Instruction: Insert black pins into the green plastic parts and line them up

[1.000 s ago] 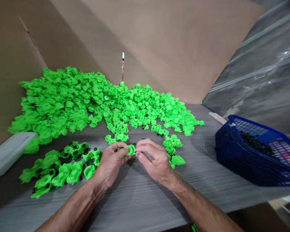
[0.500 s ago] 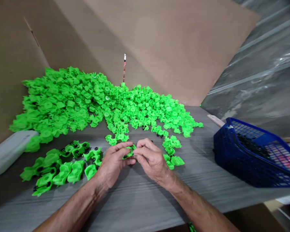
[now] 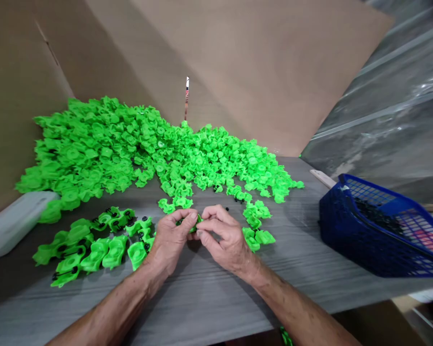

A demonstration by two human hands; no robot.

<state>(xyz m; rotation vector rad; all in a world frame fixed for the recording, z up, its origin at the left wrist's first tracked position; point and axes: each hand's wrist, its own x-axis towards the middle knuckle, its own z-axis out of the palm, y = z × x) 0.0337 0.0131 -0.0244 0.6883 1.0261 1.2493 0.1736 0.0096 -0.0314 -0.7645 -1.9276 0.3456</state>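
My left hand [image 3: 175,235] is closed around a small green plastic toy car body [image 3: 198,220], which the fingers mostly cover. At the right end of this part, the fingertips of my right hand [image 3: 223,235] are pinched together; anything between them is hidden. Left of my hands lie several green car bodies fitted with black wheels and axles [image 3: 65,273]. A few loose green bodies [image 3: 256,214] rest just beyond my right hand.
A large heap of green bodies [image 3: 104,144] leans against the cardboard wall [image 3: 238,62]. On the right stands a blue plastic basket [image 3: 361,245] holding black parts [image 3: 377,216]. A white container [image 3: 18,221] lies at the left on the grey table [image 3: 292,298].
The green body has turned in my left fingers and shows less of itself. My left thumb has shifted over it. My right hand stays at its right end.
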